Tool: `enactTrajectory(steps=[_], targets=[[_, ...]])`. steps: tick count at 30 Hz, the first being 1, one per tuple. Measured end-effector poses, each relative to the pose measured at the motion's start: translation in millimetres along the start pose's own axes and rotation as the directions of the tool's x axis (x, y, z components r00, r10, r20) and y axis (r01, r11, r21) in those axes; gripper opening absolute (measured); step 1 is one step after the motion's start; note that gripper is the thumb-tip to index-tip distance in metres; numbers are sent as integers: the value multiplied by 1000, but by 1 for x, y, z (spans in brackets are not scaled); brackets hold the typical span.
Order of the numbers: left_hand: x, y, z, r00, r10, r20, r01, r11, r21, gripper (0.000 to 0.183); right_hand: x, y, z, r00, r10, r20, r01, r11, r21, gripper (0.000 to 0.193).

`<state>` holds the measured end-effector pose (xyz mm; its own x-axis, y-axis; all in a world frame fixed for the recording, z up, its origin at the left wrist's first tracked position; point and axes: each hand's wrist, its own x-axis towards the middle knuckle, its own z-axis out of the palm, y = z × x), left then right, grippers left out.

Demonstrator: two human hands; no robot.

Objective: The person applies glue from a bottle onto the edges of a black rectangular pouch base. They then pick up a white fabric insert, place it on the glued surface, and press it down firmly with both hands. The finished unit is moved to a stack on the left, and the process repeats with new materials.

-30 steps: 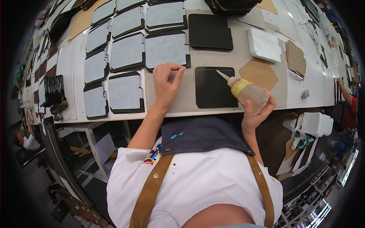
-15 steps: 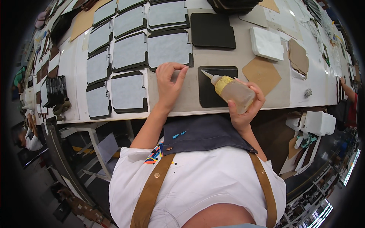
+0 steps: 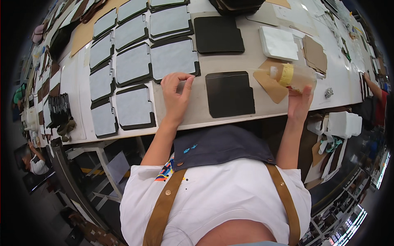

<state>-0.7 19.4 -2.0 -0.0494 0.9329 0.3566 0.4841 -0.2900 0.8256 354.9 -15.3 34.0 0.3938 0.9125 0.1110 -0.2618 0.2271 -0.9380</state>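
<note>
On the pale worktable (image 3: 72,94) lies a notched black panel (image 3: 229,96), and right of it the right hand (image 3: 300,100) wraps round a translucent bottle (image 3: 303,76), yellow band blurred past reading. Left of it, the left hand (image 3: 176,96) curls thumb toward fingertips, any hold impossible to tell; below, blue stitched characters (image 3: 190,149) on a dark apron (image 3: 225,143).

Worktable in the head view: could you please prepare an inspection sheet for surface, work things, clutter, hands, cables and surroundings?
Surface: pale worktable, grey covering at the middle.
Work things: translucent bottle with yellow band, blurred; nearer black panel and farther black panel lying flat; grey-faced panels in rows at left.
Clutter: tan sheet partly behind bottle; white stack; brown card pieces; small crumpled ball.
Hands: right hand holds bottle; left hand curled beside grey-faced panels, nothing seen held.
Cables: nothing seen.
Surroundings: another person's arm at right; person in white at left.
</note>
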Motion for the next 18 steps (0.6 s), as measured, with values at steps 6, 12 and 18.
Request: enactTrajectory(steps=[6, 12, 18], targets=[[0, -2, 1, 1000, -10, 1, 10, 1000, 10, 8, 12, 2, 4, 996, -74, 46, 81, 983, -164, 70], [0, -6, 1, 1000, -10, 10, 10, 1000, 16, 8, 19, 5, 7, 984, -105, 144, 133, 969, -207, 68], [0, -5, 1, 1000, -1, 17, 1, 1000, 19, 9, 18, -1, 10, 975, -114, 191, 158, 959, -235, 68]])
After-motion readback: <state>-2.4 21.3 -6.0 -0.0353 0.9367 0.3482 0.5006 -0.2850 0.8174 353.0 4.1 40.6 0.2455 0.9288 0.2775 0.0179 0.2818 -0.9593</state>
